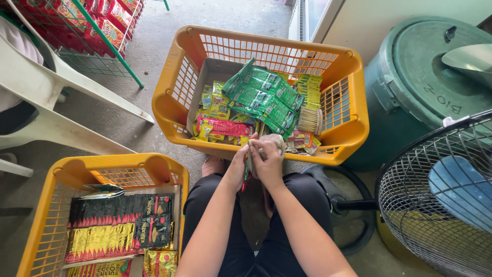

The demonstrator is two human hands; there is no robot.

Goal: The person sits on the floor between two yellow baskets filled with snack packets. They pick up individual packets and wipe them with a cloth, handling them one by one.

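My left hand point(238, 166) and my right hand point(267, 162) meet over my lap, just at the near rim of an orange plastic basket point(353, 110). Between them they pinch a thin strip of small sachets point(246, 173) that hangs down, red at its lower end. My right hand also presses a crumpled beige cloth point(272, 141). Inside the basket lie long strips of green sachets point(262, 96), a pink strip point(223, 126), yellow-green packets point(309, 88) and a small brush point(310, 120).
A second orange basket point(66, 172) at the lower left holds rows of black, gold and red sachets. A white plastic chair point(46, 97) stands at the left, a wire rack of red packets point(100, 31) behind it. A green lidded bin point(430, 77) and a floor fan point(441, 200) stand at the right.
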